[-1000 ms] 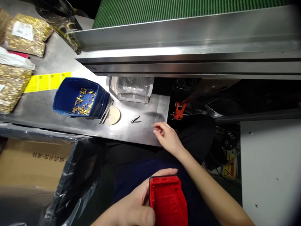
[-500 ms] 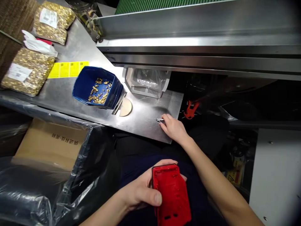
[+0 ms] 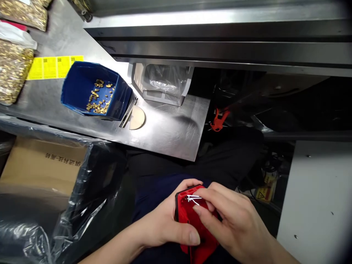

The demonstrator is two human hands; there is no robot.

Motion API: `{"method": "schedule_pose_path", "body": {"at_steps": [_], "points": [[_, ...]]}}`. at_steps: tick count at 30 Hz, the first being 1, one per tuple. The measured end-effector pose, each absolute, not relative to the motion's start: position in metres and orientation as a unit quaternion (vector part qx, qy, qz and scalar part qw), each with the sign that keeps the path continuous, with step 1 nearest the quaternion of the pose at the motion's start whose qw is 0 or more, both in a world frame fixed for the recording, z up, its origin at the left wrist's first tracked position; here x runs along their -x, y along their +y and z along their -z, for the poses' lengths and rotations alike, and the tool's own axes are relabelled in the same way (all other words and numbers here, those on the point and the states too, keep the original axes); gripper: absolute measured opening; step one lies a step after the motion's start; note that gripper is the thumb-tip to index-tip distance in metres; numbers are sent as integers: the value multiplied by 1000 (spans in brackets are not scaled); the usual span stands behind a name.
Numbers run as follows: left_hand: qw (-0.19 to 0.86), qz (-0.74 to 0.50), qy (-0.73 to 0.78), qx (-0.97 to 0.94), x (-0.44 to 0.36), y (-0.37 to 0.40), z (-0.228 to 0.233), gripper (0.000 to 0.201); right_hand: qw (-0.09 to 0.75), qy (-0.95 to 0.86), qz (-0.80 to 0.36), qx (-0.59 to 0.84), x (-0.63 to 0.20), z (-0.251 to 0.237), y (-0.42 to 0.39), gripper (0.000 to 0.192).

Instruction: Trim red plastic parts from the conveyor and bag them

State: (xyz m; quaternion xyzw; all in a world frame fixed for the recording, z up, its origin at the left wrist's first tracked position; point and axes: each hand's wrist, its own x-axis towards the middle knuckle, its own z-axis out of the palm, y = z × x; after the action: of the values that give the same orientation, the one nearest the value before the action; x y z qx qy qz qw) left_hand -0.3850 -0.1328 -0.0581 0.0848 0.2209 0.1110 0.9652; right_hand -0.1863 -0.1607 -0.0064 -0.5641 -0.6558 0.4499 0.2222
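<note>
Bags (image 3: 11, 69) of small gold parts on counter (image 3: 170, 132), far left. Yellow labels (image 3: 55, 67) beside them; print unreadable. Carton (image 3: 41, 168) below in plastic wrap, printed characters not legible. Blue bin (image 3: 79, 84) holds loose gold parts (image 3: 98, 101). Left hand (image 3: 167, 225) wraps red housing (image 3: 189, 216) over the lap. Right hand (image 3: 233, 223), fingers narrowed, pinches metal clip (image 3: 194, 199) against housing's top edge.

Two bare hands (image 3: 165, 227) and forearms, no sleeves visible; dark, possibly navy, clothing over the lap (image 3: 154, 190).
</note>
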Motion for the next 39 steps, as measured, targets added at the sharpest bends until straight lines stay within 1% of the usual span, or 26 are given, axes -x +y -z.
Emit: {"method": "schedule_pose_path", "body": {"at_steps": [7, 17, 20, 22, 28, 31, 39], "points": [[963, -115, 224, -100, 386, -140, 58, 93, 234, -663, -433, 564, 188, 11, -163, 16], [963, -97, 225, -109, 385, -138, 58, 91, 234, -659, -443, 560, 190, 11, -167, 11], [967, -92, 216, -100, 387, -137, 60, 92, 248, -643, -437, 578, 181, 10, -167, 14], [969, -95, 212, -86, 388, -138, 61, 89, 251, -669, -413, 565, 175, 12, -166, 18], [968, -96, 227, -56, 386, -136, 61, 85, 203, -799, -307, 477, 167, 16, -158, 21], [967, -93, 231, -60, 385, -134, 60, 87, 181, -820, -307, 449, 165, 17, -156, 27], [966, -94, 230, -71, 386, -133, 61, 89, 177, -831, -315, 424, 165, 18, -150, 30]]}}
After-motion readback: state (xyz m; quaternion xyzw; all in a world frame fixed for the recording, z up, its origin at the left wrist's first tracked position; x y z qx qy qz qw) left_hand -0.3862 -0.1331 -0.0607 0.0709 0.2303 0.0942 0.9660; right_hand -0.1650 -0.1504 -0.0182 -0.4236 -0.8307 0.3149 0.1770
